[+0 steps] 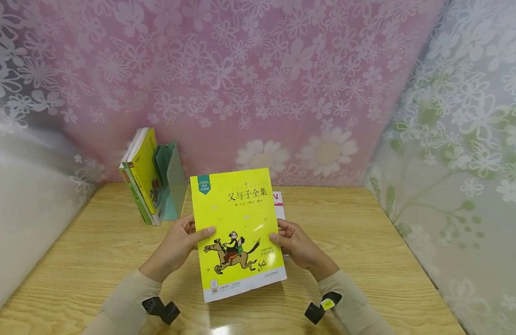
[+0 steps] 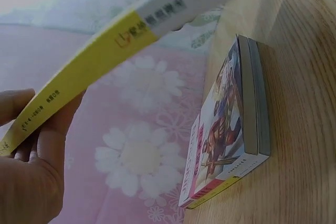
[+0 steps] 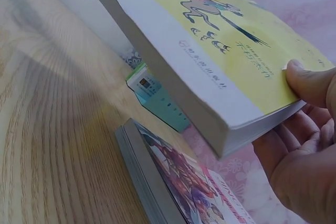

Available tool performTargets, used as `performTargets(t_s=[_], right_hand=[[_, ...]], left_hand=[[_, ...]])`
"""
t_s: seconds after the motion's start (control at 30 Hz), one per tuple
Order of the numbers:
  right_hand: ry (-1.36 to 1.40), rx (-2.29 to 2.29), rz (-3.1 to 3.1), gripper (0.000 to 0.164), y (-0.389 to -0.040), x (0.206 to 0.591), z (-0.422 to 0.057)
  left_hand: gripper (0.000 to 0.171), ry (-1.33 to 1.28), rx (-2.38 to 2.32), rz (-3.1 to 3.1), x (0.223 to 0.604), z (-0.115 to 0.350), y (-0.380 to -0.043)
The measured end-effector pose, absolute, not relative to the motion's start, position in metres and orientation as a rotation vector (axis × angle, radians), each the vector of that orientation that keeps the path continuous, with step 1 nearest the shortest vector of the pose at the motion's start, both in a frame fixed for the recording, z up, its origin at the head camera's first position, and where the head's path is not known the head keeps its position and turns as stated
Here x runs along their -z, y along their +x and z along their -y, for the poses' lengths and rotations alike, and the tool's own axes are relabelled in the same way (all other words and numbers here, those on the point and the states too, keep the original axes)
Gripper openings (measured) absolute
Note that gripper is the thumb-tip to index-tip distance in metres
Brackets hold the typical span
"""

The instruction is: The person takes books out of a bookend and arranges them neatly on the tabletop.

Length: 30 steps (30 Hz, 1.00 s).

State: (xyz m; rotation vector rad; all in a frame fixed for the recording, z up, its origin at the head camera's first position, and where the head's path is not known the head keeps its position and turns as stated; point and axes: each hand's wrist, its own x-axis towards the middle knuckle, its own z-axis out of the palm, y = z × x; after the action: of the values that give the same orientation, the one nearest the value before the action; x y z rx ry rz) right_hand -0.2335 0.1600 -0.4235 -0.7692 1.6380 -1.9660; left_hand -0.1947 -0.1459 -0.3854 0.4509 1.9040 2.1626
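Observation:
A yellow paperback book (image 1: 241, 214) with a running horse and two riders on its cover is held up over the table. My left hand (image 1: 174, 244) grips its left, spine side, thumb on the cover and fingers behind. On the opposite edge my right hand (image 1: 301, 246) pinches it the same way. The left wrist view shows the yellow and white spine (image 2: 131, 38); the page edges face the right wrist camera. Behind and below the book, a stack of two books (image 2: 223, 124) lies flat on the table, mostly hidden by it in the head view.
At the back left of the wooden table (image 1: 345, 228), several books (image 1: 142, 172) stand upright, leaning slightly, against a green bookend (image 1: 177, 181). Pink floral cloth (image 1: 258, 93) hangs behind the table, and pale floral cloth (image 1: 463, 139) rises at the right.

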Motion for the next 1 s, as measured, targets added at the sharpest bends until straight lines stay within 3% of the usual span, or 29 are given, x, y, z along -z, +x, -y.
performTargets(t_s=[0.27, 1.0], right_hand=[[-0.714, 2.01, -1.636, 0.035, -0.233, 0.422, -0.161], [-0.346, 2.086, -1.81, 0.046, -0.257, 0.418, -0.171]], left_hand=[[0.058, 0.329, -2.145, -1.945, 0.389, 0.15, -0.203], [0.073, -0.013, -2.1, -2.403, 0.389, 0.23, -0.201]])
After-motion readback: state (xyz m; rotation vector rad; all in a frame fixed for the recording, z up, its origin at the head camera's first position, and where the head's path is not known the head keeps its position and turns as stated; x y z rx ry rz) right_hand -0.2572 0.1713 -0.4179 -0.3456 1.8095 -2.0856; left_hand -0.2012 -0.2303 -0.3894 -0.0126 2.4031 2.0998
